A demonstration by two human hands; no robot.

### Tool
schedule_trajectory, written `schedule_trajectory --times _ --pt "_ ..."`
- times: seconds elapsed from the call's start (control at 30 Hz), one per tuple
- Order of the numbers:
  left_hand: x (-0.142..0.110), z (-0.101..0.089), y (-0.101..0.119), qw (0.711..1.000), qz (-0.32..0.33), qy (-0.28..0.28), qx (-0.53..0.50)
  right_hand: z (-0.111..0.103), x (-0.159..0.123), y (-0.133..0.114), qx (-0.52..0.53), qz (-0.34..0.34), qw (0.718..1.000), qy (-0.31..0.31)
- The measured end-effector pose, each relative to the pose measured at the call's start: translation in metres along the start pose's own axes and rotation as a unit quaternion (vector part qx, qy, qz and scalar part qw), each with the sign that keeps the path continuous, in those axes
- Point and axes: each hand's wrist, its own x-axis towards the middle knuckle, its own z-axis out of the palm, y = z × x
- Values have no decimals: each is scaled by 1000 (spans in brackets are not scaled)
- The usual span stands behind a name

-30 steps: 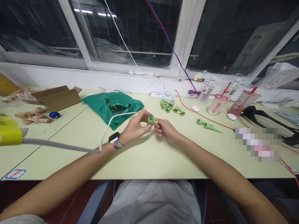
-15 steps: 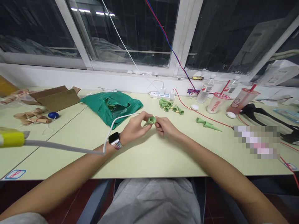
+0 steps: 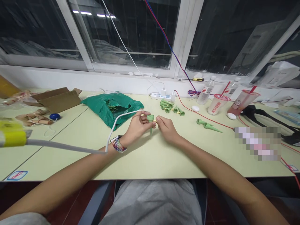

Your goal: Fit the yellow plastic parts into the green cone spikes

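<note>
My left hand (image 3: 140, 125) is closed round a green cone-shaped watering spike (image 3: 150, 118), which stands upright with its wide end up and its tip showing below the fingers. From the right, my right hand (image 3: 167, 128) pinches a small yellow valve (image 3: 155, 121) at the side of the spike, just below its rim. The fingertips cover most of the valve. Beyond my hands lies a group of green spikes (image 3: 167, 109), several with yellow valves on them. Two more green spikes (image 3: 212, 127) lie to the right. An opened green plastic bag (image 3: 98, 104) with green pieces inside sits at the left.
A power strip (image 3: 159, 96) stands by the wall. Bottles, lidded cups (image 3: 217, 104) and a black strap (image 3: 262, 117) are at the right. A cardboard box (image 3: 58, 99) and wooden toy (image 3: 35, 120) lie left. A grey cable (image 3: 65, 148) crosses over my left forearm.
My left hand has turned the spike from its opening facing me to upright, tip down. The yellow valve now shows between the spike and my right fingers.
</note>
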Motion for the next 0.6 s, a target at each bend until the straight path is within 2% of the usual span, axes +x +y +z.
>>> schedule_trajectory --times 0.07,0.1,0.17,0.23,0.27,0.3,0.37,0.43,0.53,0.6 --pt "0 -4 -5 982 128 28 134 6 2 -3 151 95 984 -10" --pt "1 -7 -7 959 194 24 206 7 3 -5 215 138 967 -22" --pt "2 -15 -11 890 318 -26 326 6 5 -8 295 206 931 -55" --pt "3 -21 -14 830 390 -74 391 1 7 -12 322 249 910 -83" --pt "3 -22 -14 814 406 -88 407 -2 8 -13 323 266 903 -95" --pt "4 -23 -14 809 407 -97 412 -5 9 -14 318 280 900 -104" --pt "3 -21 -14 834 370 -91 398 -9 10 -13 291 295 903 -110" --pt "1 -15 -11 891 286 -61 347 -8 10 -9 252 297 916 -99" --pt "0 -7 -4 981 85 -28 174 -4 10 -1 191 266 943 -67" --pt "0 -4 1 998 -37 -45 24 -2 8 2 158 227 960 -48"
